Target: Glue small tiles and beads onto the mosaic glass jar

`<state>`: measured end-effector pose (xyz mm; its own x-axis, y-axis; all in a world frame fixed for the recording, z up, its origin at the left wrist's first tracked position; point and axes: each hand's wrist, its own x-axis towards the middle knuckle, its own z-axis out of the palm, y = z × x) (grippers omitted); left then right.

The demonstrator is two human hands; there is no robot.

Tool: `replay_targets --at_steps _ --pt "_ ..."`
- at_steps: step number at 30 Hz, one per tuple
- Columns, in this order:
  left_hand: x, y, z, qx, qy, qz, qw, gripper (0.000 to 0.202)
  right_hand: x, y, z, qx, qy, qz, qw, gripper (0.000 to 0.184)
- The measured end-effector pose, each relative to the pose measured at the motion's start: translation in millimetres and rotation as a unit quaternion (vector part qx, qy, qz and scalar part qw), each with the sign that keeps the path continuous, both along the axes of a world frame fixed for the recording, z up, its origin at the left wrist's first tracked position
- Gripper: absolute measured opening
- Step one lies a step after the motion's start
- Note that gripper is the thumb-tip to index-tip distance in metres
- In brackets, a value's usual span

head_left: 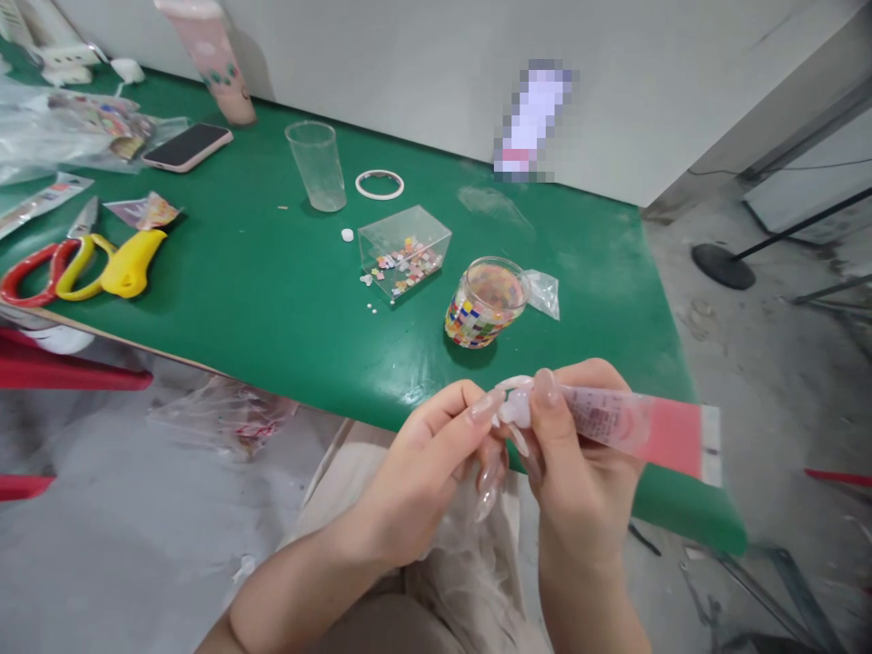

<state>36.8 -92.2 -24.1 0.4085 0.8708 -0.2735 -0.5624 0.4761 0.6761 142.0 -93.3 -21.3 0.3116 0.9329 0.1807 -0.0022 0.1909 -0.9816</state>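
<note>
My right hand [579, 454] is closed around a pink squeeze tube [640, 425], which points left with its flat crimped end out to the right. The fingertips of my left hand [429, 454] pinch the tube's pale cap [516, 406] at the nozzle end. Both hands hover just off the near edge of the green table [272, 291], above my lap. A glass jar [485, 302] covered with small coloured tiles stands on the table just beyond my hands.
A clear box of small coloured pieces [403, 252], a clear plastic cup [317, 165] and a white ring [380, 184] sit further back. Scissors [88, 268] with red and yellow handles, a phone [187, 146], a pink bottle [214, 59] and plastic bags lie to the left.
</note>
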Motion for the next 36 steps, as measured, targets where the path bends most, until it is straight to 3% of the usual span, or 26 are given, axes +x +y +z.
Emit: replay_targets --at_steps 7,10,15,19,22,25,29,36 --pt "-2.2 2.9 5.0 0.022 0.050 0.003 0.999 0.034 -3.2 -0.1 6.2 0.024 -0.067 -0.026 0.997 0.013" --pt "-1.3 3.0 6.3 0.028 0.042 -0.001 0.999 0.034 -1.7 0.0 7.3 0.016 -0.070 -0.007 0.997 0.003" --pt "0.4 -0.2 3.5 0.020 -0.015 -0.008 1.000 0.025 4.5 -1.9 11.5 -0.026 0.026 0.055 0.998 0.018" --pt "-1.3 -0.6 0.5 0.034 0.018 -0.010 0.999 0.027 10.4 -2.0 8.7 -0.047 0.120 0.116 0.985 0.021" --pt "-1.7 -2.2 -2.5 0.033 0.027 -0.006 0.999 0.027 13.0 -0.4 4.1 -0.050 0.137 0.153 0.977 0.022" --pt "-0.2 -5.8 -4.5 0.031 0.007 0.004 0.999 0.031 10.5 1.8 2.5 -0.068 0.148 0.134 0.978 0.022" --pt "1.8 -9.7 -3.6 0.040 -0.004 0.013 0.999 0.033 2.6 2.1 8.4 -0.069 0.162 0.127 0.976 0.007" --pt "1.8 -11.3 -0.9 0.053 -0.003 -0.006 0.999 0.034 -6.2 -4.2 20.6 -0.052 0.093 0.092 0.990 0.017"
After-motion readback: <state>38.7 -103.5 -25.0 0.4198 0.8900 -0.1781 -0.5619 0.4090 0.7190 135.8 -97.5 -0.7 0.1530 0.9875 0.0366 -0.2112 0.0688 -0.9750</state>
